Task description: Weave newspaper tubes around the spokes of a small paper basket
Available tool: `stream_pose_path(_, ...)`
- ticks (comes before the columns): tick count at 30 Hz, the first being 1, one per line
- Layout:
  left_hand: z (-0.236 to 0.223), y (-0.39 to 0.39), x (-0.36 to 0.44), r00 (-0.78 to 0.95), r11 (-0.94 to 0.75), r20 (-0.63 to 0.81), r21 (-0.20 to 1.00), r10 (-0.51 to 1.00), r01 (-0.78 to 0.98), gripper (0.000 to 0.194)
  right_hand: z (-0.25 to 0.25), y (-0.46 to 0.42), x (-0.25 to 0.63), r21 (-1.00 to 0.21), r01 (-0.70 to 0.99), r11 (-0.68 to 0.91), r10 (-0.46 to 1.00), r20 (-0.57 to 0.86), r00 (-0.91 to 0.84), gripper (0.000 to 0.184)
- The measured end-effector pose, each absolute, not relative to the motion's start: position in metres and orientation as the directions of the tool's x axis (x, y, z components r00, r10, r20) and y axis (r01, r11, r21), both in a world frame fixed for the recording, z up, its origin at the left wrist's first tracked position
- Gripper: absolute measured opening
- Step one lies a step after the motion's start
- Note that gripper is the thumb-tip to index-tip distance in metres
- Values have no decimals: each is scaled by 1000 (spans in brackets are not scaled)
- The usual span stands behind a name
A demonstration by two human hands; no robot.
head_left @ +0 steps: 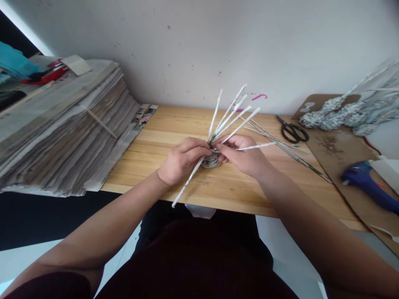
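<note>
A small round weave of rolled paper strips [211, 161] sits low over the wooden table, between my two hands. Several white paper tubes [232, 114] fan out from it toward the wall, one slants down to the left and one points right. My left hand [186, 157] is closed on the weave's left side, fingertips pinching near its top. On the right, my right hand [240, 154] pinches the weave's upper right edge, thumb in front, other fingers partly hidden behind. The fingertips of both hands nearly meet.
Loose thin paper tubes [288, 151] lie right of my hands, beside black scissors [292, 129]. Brown cardboard [336, 166] carries a blue glue gun [370, 185] and woven paper pieces [335, 110]. A tall newspaper stack [75, 133] stands at the left. The wall rises behind the table [149, 166].
</note>
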State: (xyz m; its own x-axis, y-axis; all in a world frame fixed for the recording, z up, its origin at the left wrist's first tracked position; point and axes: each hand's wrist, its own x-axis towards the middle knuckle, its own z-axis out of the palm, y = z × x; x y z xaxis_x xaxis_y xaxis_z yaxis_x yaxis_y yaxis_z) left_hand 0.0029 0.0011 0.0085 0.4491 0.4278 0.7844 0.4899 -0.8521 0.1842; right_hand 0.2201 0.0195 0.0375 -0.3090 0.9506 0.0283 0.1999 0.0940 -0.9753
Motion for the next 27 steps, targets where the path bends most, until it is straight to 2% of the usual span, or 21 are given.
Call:
stream_pose_path(3,15,1,-1,581,-883,738,41,343,468,17,37,20,217,-979,184,89,951,29,-308,22)
stream_pose_path(5,17,1,-3,620,-887,712,8,329,462,18,38,19,215,-983,168,74,955,21,-296,20)
stream_pose_path(7,17,1,-2,601,-881,711,55,365,470,16,38,18,213,-990,138,35,960,-5,-279,18)
stream_pose_path(11,13,3,1,444,-835,750,259,491,486,13,38,15,210,-995,32,-90,958,-95,-272,21)
stream_pose_path(14,14,3,2,372,-804,766,303,525,512,11,37,13,210,-995,5,-100,956,-98,-278,27)
stream_pose_path(17,18,1,4,362,-775,742,326,564,541,11,38,11,210,-998,56,22,963,7,-269,33)
stream_pose_path(20,21,-1,5,345,-747,695,424,631,513,11,41,7,211,-964,160,213,947,164,-275,34)
stream_pose_path(23,20,-1,7,330,-702,639,504,695,503,12,45,5,212,-891,241,384,905,311,-290,29)
stream_pose_path(27,19,0,9,324,-683,613,545,720,486,14,48,7,215,-772,282,570,808,462,-366,18)
